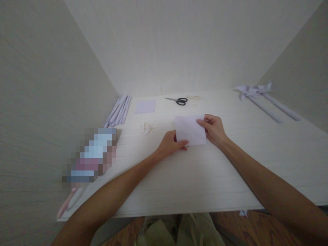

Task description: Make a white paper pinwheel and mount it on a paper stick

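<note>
A pale lilac sheet of paper [190, 129], folded into a rectangle, lies near the middle of the white table [194, 181]. My left hand [170, 144] pinches its lower left corner with thumb on top. My right hand [214, 130] grips the right edge, fingers curled over the upper right corner. Both hands rest on the table surface.
Black-handled scissors [178, 100] lie at the back. A lilac paper square [145, 106] and several rolled paper tubes [119, 111] sit back left. A small heap of rubber bands [147, 128] lies left of my hands. Paper pinwheels on tubes [263, 99] lie back right. Walls enclose three sides.
</note>
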`<state>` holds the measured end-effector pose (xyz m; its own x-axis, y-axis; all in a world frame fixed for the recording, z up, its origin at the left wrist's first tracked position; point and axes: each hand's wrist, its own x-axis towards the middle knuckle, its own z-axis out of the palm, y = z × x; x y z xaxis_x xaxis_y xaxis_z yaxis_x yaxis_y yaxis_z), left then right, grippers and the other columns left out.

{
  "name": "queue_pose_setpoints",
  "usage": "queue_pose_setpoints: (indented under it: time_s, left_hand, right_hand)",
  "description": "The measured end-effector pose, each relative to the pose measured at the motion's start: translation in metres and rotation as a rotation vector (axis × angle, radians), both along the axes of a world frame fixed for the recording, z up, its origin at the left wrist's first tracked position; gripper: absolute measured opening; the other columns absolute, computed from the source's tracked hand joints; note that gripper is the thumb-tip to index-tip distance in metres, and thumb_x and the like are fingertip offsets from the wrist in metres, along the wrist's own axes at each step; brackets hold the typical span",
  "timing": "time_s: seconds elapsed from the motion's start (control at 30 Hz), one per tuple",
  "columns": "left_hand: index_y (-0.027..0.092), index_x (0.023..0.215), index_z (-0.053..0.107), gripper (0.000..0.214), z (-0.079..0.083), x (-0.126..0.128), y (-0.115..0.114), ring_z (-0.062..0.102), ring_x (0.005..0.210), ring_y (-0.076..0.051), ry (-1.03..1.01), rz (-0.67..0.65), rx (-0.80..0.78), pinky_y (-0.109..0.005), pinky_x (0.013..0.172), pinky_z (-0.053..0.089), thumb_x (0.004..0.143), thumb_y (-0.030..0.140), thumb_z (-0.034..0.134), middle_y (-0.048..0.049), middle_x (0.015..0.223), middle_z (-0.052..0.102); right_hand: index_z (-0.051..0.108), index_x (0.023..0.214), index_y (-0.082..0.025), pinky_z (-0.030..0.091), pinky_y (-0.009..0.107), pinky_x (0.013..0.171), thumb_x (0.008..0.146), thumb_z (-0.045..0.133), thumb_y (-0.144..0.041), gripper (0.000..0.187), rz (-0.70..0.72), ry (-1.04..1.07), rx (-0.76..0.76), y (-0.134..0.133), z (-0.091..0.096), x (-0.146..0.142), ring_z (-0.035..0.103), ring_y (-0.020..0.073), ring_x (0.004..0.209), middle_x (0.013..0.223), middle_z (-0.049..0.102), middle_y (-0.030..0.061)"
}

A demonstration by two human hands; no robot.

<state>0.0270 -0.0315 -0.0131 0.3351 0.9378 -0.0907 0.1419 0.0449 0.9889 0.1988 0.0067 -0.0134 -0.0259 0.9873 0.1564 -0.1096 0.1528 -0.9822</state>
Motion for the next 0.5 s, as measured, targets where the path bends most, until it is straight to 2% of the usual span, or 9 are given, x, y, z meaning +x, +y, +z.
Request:
queue_pose_setpoints:
  time_s: [0.1, 0.2, 0.3, 0.4, 0.5]
  left_hand:
    - [0.012, 0.070, 0.054, 0.013, 0.002, 0.000, 0.001, 0.057, 0.047, -0.010, -0.044, 0.029, -0.014, -0.021, 0.046, 0.046, 0.063, 0.022, 0.061, -0.0022, 0.061, 0.062]
    - [0.012, 0.068, 0.053, 0.013, 0.002, -0.003, 0.005, 0.053, 0.041, -0.008, -0.090, 0.206, 0.048, -0.018, 0.041, 0.042, 0.065, 0.023, 0.059, -0.0008, 0.056, 0.060]
    - [0.013, 0.067, 0.052, 0.015, 0.000, -0.008, 0.012, 0.050, 0.038, -0.006, -0.166, 0.365, 0.108, -0.017, 0.038, 0.039, 0.065, 0.026, 0.059, 0.0020, 0.052, 0.056]
    - [0.014, 0.063, 0.049, 0.017, -0.002, -0.010, 0.016, 0.049, 0.037, -0.006, -0.220, 0.411, 0.119, -0.017, 0.036, 0.036, 0.065, 0.028, 0.058, 0.0032, 0.051, 0.054]
    - [0.015, 0.060, 0.048, 0.019, -0.002, -0.011, 0.018, 0.049, 0.039, -0.006, -0.234, 0.419, 0.129, -0.017, 0.035, 0.035, 0.067, 0.031, 0.057, 0.0036, 0.051, 0.052]
  right_hand:
    - [0.049, 0.059, -0.021, 0.036, 0.023, 0.042, 0.057, 0.065, -0.032, 0.020, -0.055, -0.009, -0.016, 0.002, 0.001, 0.002, 0.044, 0.0082, 0.044, 0.055, 0.051, -0.0037]
    - [0.049, 0.065, -0.020, 0.030, 0.020, 0.036, 0.056, 0.066, -0.030, 0.022, -0.030, -0.023, -0.039, 0.003, 0.002, 0.005, 0.041, 0.0062, 0.038, 0.052, 0.049, -0.0058]
    - [0.048, 0.065, -0.019, 0.027, 0.018, 0.032, 0.053, 0.069, -0.028, 0.026, 0.072, -0.031, -0.099, 0.002, 0.003, 0.007, 0.038, 0.0045, 0.033, 0.048, 0.049, -0.0068]
    - [0.050, 0.059, -0.017, 0.026, 0.018, 0.030, 0.054, 0.070, -0.031, 0.025, 0.139, -0.033, -0.137, 0.001, 0.004, 0.007, 0.038, 0.0037, 0.031, 0.043, 0.049, -0.0055]
    - [0.054, 0.053, -0.014, 0.026, 0.017, 0.030, 0.058, 0.069, -0.035, 0.026, 0.139, -0.036, -0.122, 0.003, 0.002, 0.008, 0.038, 0.0030, 0.032, 0.041, 0.049, -0.0035]
